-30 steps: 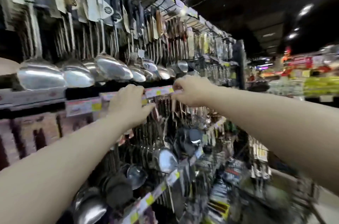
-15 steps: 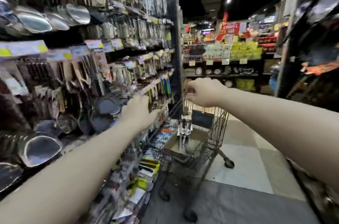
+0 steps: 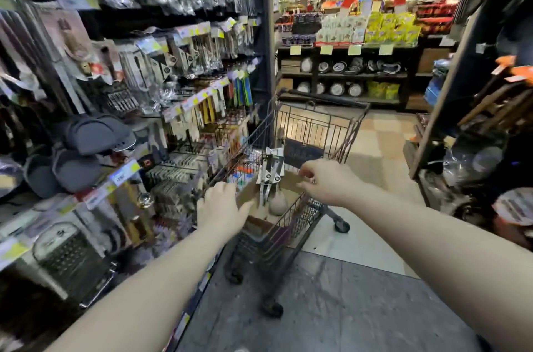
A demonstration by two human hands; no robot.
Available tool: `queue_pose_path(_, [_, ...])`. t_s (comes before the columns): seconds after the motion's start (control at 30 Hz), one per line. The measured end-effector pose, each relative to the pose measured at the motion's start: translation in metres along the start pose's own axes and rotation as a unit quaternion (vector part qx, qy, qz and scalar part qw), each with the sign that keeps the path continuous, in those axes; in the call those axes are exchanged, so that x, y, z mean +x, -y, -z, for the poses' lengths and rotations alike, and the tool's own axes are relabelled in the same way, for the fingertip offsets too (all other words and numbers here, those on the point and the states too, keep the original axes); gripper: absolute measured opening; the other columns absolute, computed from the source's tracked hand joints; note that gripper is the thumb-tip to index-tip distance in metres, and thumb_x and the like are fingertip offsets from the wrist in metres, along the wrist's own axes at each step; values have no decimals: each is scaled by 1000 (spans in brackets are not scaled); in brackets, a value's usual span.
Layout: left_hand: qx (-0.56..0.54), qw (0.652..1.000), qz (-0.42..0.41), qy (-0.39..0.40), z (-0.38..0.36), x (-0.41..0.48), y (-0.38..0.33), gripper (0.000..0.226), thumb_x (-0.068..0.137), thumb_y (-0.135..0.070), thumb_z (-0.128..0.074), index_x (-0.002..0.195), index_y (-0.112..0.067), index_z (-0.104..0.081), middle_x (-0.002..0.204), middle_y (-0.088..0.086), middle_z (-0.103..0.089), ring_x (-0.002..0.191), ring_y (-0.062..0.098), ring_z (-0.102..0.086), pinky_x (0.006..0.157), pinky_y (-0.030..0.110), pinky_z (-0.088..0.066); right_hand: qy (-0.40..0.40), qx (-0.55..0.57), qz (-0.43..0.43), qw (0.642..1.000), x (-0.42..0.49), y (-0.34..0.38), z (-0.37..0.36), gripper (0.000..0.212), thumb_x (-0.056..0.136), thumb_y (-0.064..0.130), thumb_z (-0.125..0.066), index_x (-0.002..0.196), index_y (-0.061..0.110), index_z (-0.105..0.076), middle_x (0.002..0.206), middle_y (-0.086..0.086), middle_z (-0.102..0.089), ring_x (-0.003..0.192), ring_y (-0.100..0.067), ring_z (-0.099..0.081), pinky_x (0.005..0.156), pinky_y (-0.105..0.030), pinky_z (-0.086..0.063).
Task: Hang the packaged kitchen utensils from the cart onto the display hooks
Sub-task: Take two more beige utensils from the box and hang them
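White-carded steel utensils [image 3: 269,175] stand upright in the cart [image 3: 314,126]; left hand [image 3: 220,207] spread empty, right hand [image 3: 327,181] loosely curled, empty.

Single head-worn view, facing forward and down the aisle, cart [image 3: 302,132] near

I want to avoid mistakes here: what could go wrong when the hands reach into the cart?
The packaged utensils stand loosely upright in the cardboard box; a careless grab by the left hand or right hand might topple them. The cart is on wheels and could roll away if pushed.
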State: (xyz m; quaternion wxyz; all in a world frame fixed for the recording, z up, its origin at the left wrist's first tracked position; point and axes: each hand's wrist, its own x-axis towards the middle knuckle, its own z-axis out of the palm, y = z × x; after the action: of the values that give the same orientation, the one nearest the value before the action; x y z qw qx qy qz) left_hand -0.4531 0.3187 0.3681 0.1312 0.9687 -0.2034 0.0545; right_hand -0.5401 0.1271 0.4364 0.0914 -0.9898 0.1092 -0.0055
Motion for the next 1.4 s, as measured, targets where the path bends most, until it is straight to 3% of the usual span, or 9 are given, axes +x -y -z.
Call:
queue_pose_path(0.13, [2,1000,2,28,-50,52,13,53,86,-52,-46,123,-15,-47,127,7,-50,120,28,-46,96,43,-42,31,-3,-40,999,49,-26,-33,36,90,41,-51,120,21,-53,120,-4,-60,109,-26,-57,94,-44,-47])
queue_pose_path(0.3, [-27,996,8,81,-101,138,35,49,87,-50,-45,122,-16,-45,128,6,-48,122,27,-43,97,42,-41,65,20,-86,994,136,-45,-58,29,92,29,-51,116,14,-57,117,-7,-62,104,-25,-59,78,-28,-45])
queue_pose_path(0.53, [-27,991,15,127,-141,243,64,52,87,-49,-46,127,-16,-43,131,7,-46,125,27,-41,101,40,-37,80,74,-125,986,250,-51,-97,20,88,27,-53,104,17,-60,108,-5,-65,99,-24,-61,86,-39,-53])
queue_pose_path(0.73, [-50,980,55,183,-181,283,70,52,86,-52,-45,124,-17,-46,129,7,-48,123,28,-43,101,38,-37,150,65,-120,979,323,-71,-141,24,84,35,-51,103,23,-60,110,-4,-66,102,-26,-61,86,-41,-52])
queue_pose_path(0.93, [-45,966,110,230,-227,307,83,52,85,-51,-49,127,-19,-46,130,6,-48,123,28,-43,101,38,-36,219,87,-98,967,398,-103,-195,26,90,23,-50,112,18,-63,117,-7,-65,108,-25,-60,91,-33,-51])
queue_pose_path(1.03, [-48,953,160,252,-253,324,86,52,82,-50,-52,122,-17,-51,126,10,-54,118,31,-48,97,40,-42,266,99,-98,954,439,-127,-227,26,90,22,-51,111,17,-64,116,-7,-67,106,-25,-62,84,-27,-47])
queue_pose_path(1.13, [-37,938,194,285,-283,345,83,52,73,-54,-47,109,-17,-57,111,12,-61,104,32,-57,87,41,-49,304,105,-100,941,476,-149,-254,24,91,26,-52,110,18,-65,113,-8,-68,105,-25,-63,84,-28,-48])
queue_pose_path(1.3, [-51,914,217,340,-323,395,59,60,73,-61,-39,102,-14,-60,107,11,-62,104,32,-57,85,40,-47,362,105,-119,919,527,-181,-307,25,89,24,-53,107,13,-67,109,-11,-70,103,-26,-65,82,-29,-51])
queue_pose_path(1.4, [-66,901,228,362,-351,418,51,43,86,-41,-51,119,-13,-50,123,11,-53,117,28,-50,94,36,-41,399,101,-126,903,551,-192,-342,26,90,22,-51,104,8,-67,106,-11,-70,101,-26,-65,83,-30,-53])
